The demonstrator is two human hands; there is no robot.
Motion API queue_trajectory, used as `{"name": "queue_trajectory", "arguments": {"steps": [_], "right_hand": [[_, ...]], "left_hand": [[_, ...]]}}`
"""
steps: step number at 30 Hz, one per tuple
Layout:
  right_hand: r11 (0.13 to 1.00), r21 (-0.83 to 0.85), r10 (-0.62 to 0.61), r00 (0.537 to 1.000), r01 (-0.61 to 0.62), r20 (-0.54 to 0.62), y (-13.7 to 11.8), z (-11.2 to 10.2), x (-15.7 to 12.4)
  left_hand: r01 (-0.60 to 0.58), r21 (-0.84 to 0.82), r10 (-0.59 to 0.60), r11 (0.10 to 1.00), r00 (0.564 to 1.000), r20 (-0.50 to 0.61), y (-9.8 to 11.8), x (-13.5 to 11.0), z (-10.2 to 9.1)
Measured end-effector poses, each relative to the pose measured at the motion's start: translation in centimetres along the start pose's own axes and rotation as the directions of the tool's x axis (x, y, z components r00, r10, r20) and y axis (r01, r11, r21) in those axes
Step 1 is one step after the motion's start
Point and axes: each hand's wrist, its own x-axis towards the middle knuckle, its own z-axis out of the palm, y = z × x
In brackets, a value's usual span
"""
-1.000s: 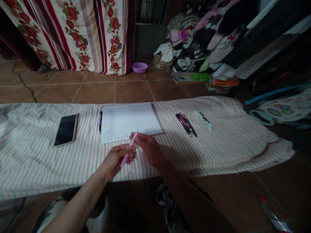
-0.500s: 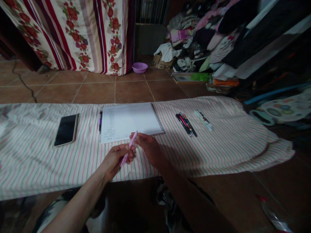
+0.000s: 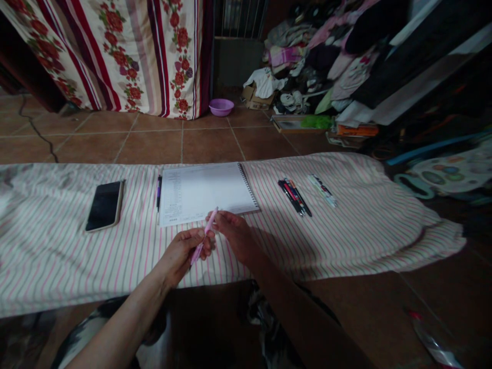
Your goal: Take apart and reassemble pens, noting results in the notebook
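Observation:
A pink pen [image 3: 197, 252] slants between my two hands, over the near edge of the striped cloth [image 3: 134, 256]. My left hand [image 3: 188, 248] is closed around its lower part. At the upper end, my right hand [image 3: 234, 230] pinches the pen between thumb and fingers. Just beyond lies a spiral notebook [image 3: 209, 187], its page mostly blank with print along the left and near edges. Beside the notebook's left edge is a dark purple pen [image 3: 159, 193].
A phone [image 3: 103, 206] lies at the left on the cloth. Right of the notebook are a bunch of dark pens [image 3: 295, 197] and some white pens [image 3: 323, 190]. Beyond, a purple basin [image 3: 221, 107] stands on the tiled floor near piled clothes. A bottle [image 3: 432, 341] lies at the lower right.

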Motion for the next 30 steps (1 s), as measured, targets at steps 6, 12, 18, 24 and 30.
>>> {"name": "queue_trajectory", "arguments": {"steps": [6,12,18,24,30], "right_hand": [[0.999,0.05,0.015,1.0,-0.014,-0.008,-0.34,-0.04,-0.09],[1.0,0.026,0.017,0.998,-0.016,-0.053,-0.26,0.03,0.01],[0.999,0.05,0.006,0.999,-0.005,-0.034,-0.09,0.08,-0.07],[0.997,0.062,0.038,0.999,-0.037,-0.01,-0.35,0.1,-0.19],[0.999,-0.027,0.04,0.998,-0.042,-0.052,0.14,0.01,-0.11]], "left_hand": [[0.009,-0.01,-0.01,1.0,1.0,-0.011,0.11,0.09,-0.04],[0.001,0.016,-0.001,1.0,1.0,-0.003,0.02,0.06,-0.02],[0.004,0.005,-0.004,1.0,1.0,-0.005,0.15,-0.06,0.06],[0.013,0.013,-0.013,1.0,1.0,0.01,-0.05,-0.01,-0.06],[0.022,0.035,-0.023,0.999,0.999,0.023,-0.01,-0.02,0.11]]}}
